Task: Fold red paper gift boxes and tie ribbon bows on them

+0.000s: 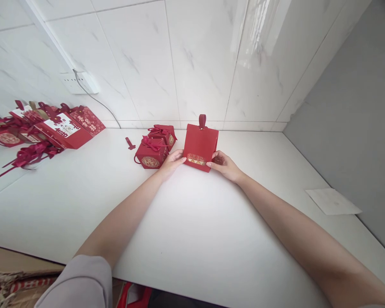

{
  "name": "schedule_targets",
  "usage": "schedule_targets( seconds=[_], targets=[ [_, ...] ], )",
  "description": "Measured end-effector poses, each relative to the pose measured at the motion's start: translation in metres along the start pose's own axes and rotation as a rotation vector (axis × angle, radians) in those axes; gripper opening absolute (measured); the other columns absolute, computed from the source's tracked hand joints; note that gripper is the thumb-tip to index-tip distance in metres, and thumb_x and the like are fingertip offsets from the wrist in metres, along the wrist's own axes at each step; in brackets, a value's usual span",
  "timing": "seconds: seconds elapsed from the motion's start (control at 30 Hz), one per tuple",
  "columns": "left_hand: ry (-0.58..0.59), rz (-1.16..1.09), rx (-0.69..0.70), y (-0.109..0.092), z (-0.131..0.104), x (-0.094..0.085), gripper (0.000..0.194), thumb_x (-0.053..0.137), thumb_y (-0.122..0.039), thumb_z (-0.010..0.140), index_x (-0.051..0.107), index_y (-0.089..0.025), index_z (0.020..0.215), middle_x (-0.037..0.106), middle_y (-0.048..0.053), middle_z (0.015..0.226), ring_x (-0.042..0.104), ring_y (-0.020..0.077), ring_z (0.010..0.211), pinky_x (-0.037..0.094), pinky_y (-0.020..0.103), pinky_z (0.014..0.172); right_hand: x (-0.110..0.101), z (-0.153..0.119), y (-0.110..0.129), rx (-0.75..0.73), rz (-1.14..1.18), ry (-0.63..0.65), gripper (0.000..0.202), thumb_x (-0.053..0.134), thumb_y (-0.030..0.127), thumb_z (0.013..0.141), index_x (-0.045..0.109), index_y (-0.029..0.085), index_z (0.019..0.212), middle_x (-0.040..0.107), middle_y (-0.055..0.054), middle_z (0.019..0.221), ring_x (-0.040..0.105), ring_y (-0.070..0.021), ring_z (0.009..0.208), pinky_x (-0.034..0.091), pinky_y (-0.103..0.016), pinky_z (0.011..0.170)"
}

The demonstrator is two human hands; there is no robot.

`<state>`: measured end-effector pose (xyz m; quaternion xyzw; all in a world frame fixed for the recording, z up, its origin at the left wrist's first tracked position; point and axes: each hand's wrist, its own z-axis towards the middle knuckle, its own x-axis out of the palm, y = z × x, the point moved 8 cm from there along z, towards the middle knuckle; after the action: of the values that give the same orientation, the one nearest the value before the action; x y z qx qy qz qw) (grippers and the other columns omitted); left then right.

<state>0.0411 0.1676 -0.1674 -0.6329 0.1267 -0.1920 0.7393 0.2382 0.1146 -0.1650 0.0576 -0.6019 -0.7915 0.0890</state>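
A red gift box (200, 143) with a small strap loop on top and gold items showing in a low window stands upright on the white table (179, 239). My left hand (172, 163) grips its lower left edge, thumb at the front. At its lower right edge, my right hand (225, 166) holds it with thumb and bent fingers. Just left of my left hand are two smaller red boxes with ribbon bows, the front one (151, 155) partly covering the rear one (167, 133).
Several red boxes and bags (72, 128) with ribbons are piled at the left. A small red strap (130, 143) lies by the bow boxes. White paper (333, 201) rests at the right edge. A tiled wall with a socket (80, 82) and grey cable bounds the back.
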Motion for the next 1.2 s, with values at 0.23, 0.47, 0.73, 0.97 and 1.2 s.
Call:
schedule_targets(
  seconds=[0.23,0.47,0.73,0.97,1.2],
  targets=[
    [0.021,0.068,0.010,-0.003,-0.002,0.008,0.049,0.080,-0.034,0.072,0.067,-0.015,0.116,0.066,0.012,0.128,0.056,0.0295,0.125,0.036,0.045,0.112,0.001,-0.006,-0.001,-0.058,-0.215,-0.028,0.044,0.083,0.045,0.067,0.051,0.026,0.091,0.064,-0.002,0.099,0.059,-0.0235,0.092,0.048,-0.041,0.087],
    [0.053,0.091,-0.007,-0.004,-0.006,0.015,0.053,0.079,-0.036,0.074,0.064,-0.015,0.121,0.064,0.014,0.131,0.055,0.0328,0.126,0.037,0.048,0.111,-0.004,-0.005,-0.005,-0.038,-0.282,0.004,0.042,0.084,0.044,0.066,0.057,0.025,0.092,0.065,-0.001,0.095,0.060,-0.0248,0.090,0.048,-0.043,0.088],
    [-0.024,0.060,0.022,-0.007,-0.010,0.012,0.058,0.077,-0.041,0.075,0.057,-0.021,0.126,0.056,0.010,0.140,0.047,0.0321,0.135,0.038,0.045,0.109,0.006,-0.008,0.004,0.039,-0.119,0.162,0.032,0.076,0.049,0.074,0.062,0.024,0.088,0.070,-0.003,0.103,0.064,-0.0255,0.098,0.050,-0.043,0.093],
    [-0.108,0.132,-0.030,-0.002,-0.023,0.013,0.056,0.082,-0.047,0.067,0.058,-0.015,0.107,0.065,0.015,0.120,0.059,0.0320,0.118,0.043,0.049,0.102,-0.005,-0.009,-0.010,0.075,-0.031,0.051,0.035,0.066,0.058,0.081,0.063,0.024,0.079,0.072,-0.002,0.094,0.065,-0.0253,0.097,0.047,-0.043,0.097],
    [-0.171,0.302,-0.032,-0.052,-0.081,0.029,0.067,0.093,-0.028,0.047,0.060,-0.016,0.104,0.064,0.015,0.114,0.060,0.0338,0.110,0.048,0.050,0.096,-0.030,-0.001,-0.031,0.123,0.091,-0.093,0.041,0.058,0.064,0.084,0.069,0.025,0.088,0.073,-0.006,0.100,0.068,-0.0258,0.097,0.051,-0.045,0.095]
  ],
)
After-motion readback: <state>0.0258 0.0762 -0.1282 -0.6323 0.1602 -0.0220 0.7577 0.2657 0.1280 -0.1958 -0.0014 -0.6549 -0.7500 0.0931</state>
